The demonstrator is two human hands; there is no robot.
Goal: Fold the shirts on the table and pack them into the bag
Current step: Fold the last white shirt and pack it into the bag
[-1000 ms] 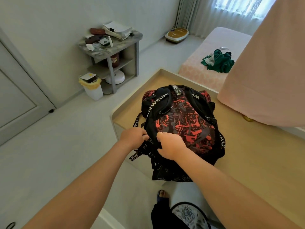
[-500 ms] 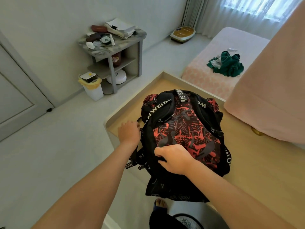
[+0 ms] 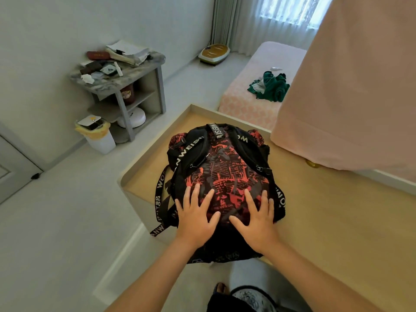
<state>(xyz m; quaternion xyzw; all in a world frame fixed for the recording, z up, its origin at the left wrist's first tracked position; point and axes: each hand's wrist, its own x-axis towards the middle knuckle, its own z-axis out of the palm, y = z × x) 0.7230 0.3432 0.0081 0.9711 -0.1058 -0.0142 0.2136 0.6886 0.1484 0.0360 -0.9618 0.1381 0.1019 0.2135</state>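
A grey door (image 3: 13,163) stands at the far left, next to a white bin (image 3: 99,136) lined with a yellow bag. Just right of the bin is a grey shelf unit (image 3: 139,91), its top crowded with papers and small items, and a round white device (image 3: 132,117) sits on its bottom shelf.

Towards the middle, the light wooden surface (image 3: 337,221) has a raised rim. The bag (image 3: 225,167), a black backpack with a red print, lies at the surface's near left corner. Its bottom end hangs over the near edge, and a lettered strap (image 3: 158,199) trails down the left side.

The left grip (image 3: 195,219) lies flat on the bag's printed panel with its fingers spread apart, holding nothing. The right grip (image 3: 256,224) lies just beside it on the same panel, also flat with the fingers spread. Their thumbs point at each other and are close together but do not touch.

Further back, a gold-and-white appliance (image 3: 213,52) sits on the floor by the curtain (image 3: 243,21). To its right is a bed (image 3: 245,104) with a pink cover, and a crumpled green garment (image 3: 272,86) lies on it. A large pink cloth (image 3: 360,97) fills the right side and hangs down to the far edge of the surface.
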